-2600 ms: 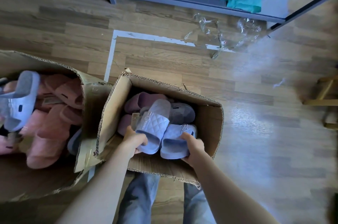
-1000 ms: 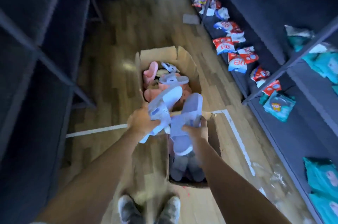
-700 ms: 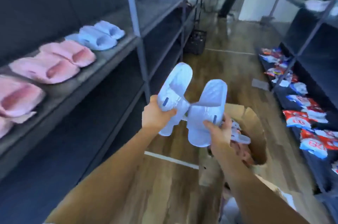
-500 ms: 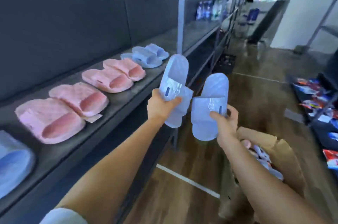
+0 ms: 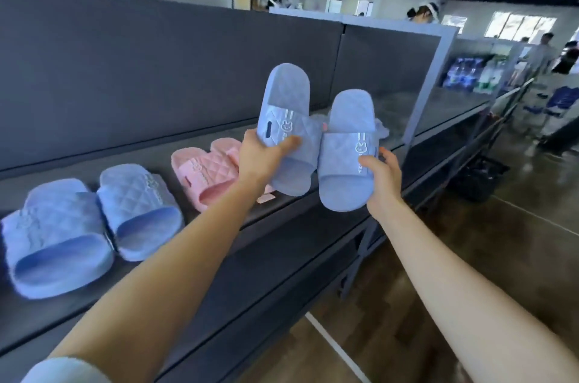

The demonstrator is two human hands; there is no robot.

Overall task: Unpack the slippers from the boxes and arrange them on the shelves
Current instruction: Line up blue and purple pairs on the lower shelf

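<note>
— Above the front edge of the dark shelf [image 5: 163,152], level with the pink pair [image 5: 205,177]: two pale blue quilted slippers, held upright side by side, strap ends down.

— Held how?

— Left hand [image 5: 263,158] wrapped round the strap of the left slipper [image 5: 286,100], thumb lying across the quilted band. Right hand [image 5: 383,177] gripping the right slipper [image 5: 346,151] at its outer edge, thumb on the strap beside a small rabbit mark. Inner edges touching or just apart; cannot tell which.

— And on the shelf itself?

— Blue pair [image 5: 94,219] at the near end, side by side and touching. Pink pair next along, partly hidden behind the left wrist. Something pale beyond the held slippers, too hidden to name.

— Lower down?

— More dark shelf levels, then a wooden floor [image 5: 517,257] with a white line [image 5: 332,345]. Dark basket [image 5: 476,180] standing on the floor farther along, against the shelving.
</note>
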